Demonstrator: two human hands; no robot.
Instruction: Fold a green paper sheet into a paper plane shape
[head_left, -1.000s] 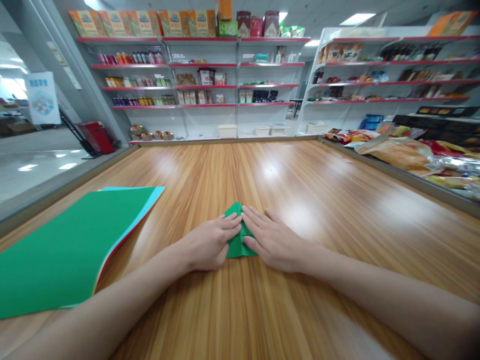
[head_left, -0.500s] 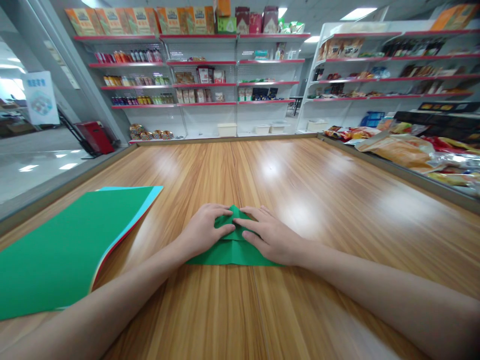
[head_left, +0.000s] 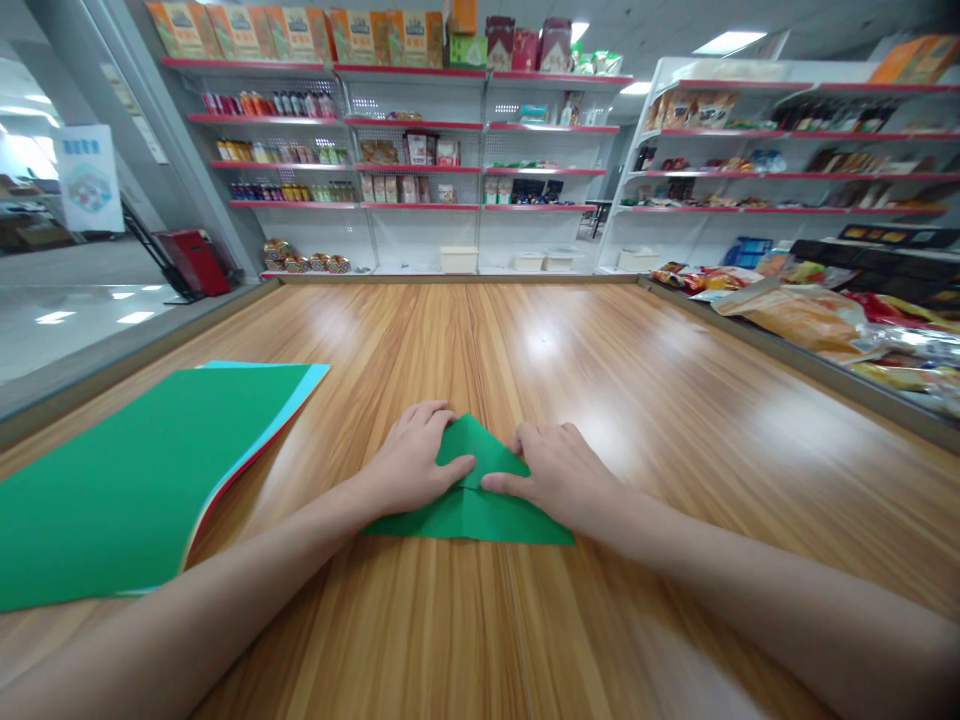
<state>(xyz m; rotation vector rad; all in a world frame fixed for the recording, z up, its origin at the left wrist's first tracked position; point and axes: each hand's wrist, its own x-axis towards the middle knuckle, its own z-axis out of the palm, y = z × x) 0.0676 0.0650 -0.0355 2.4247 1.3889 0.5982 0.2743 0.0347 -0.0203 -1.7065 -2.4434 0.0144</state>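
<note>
A green sheet of paper (head_left: 469, 515), folded into a triangular shape, lies on the wooden table with its point facing away from me. My left hand (head_left: 414, 458) rests over the paper's left slope, fingers stretched out and thumb lying on the middle part. On the right slope, my right hand (head_left: 562, 470) has its fingers curled at the edge and its thumb on top of the paper. Where the right fingertips meet the paper is partly hidden. A stack of coloured sheets (head_left: 157, 450), green on top with blue and red edges showing, lies left of my left arm.
The wooden table (head_left: 600, 370) has a raised rim around it. Snack packages (head_left: 802, 315) are piled beyond its right rim. Shelves of boxed and bottled goods (head_left: 409, 125) stand behind. A red hand truck (head_left: 193, 262) is on the floor at the far left.
My right hand has moved right, off the paper's middle to its right edge, and its fingers have curled. More of the top fold now shows, lying flatter. My left hand has barely shifted.
</note>
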